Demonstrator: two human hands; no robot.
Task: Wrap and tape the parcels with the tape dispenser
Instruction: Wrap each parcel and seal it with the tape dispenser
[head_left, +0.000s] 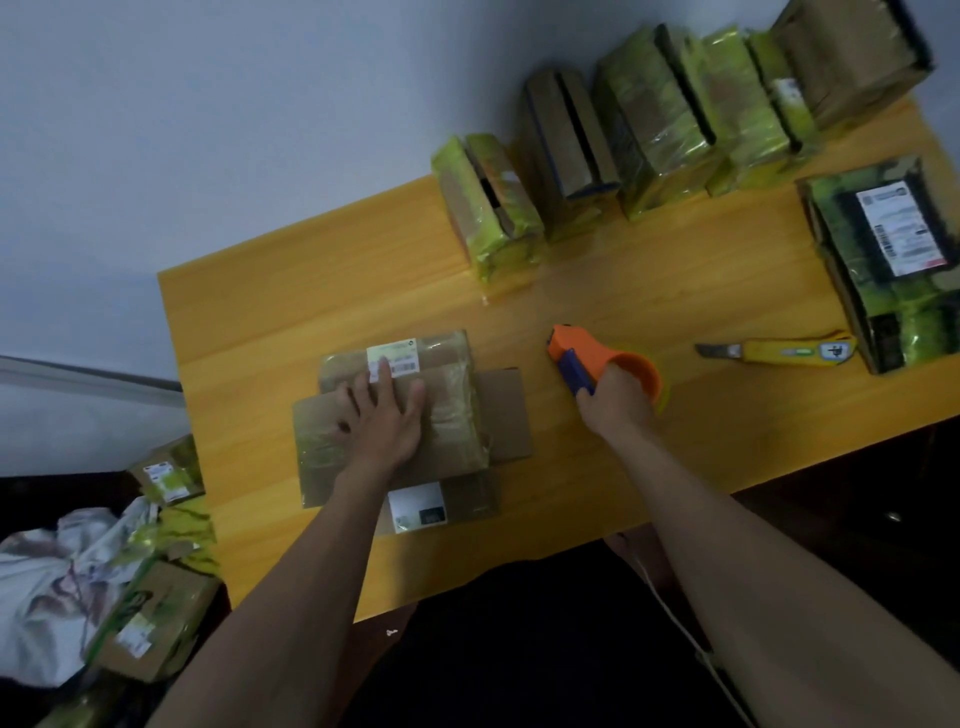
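Note:
A brown cardboard parcel (447, 410) with white labels lies flat on the yellow wooden table (649, 291), its flaps spread out. My left hand (384, 415) presses down on its top with straight, spread fingers. To the right, my right hand (618, 400) grips the orange tape dispenser (592, 358) with a blue part, its nose pointing up-left and resting on the table, apart from the parcel.
A yellow utility knife (779, 351) lies at the right. Several parcels wrapped in yellow-green tape (654, 124) stand along the far edge, one labelled parcel (883, 260) at far right. More parcels (156, 618) and a white bag (41, 587) lie on the floor at left.

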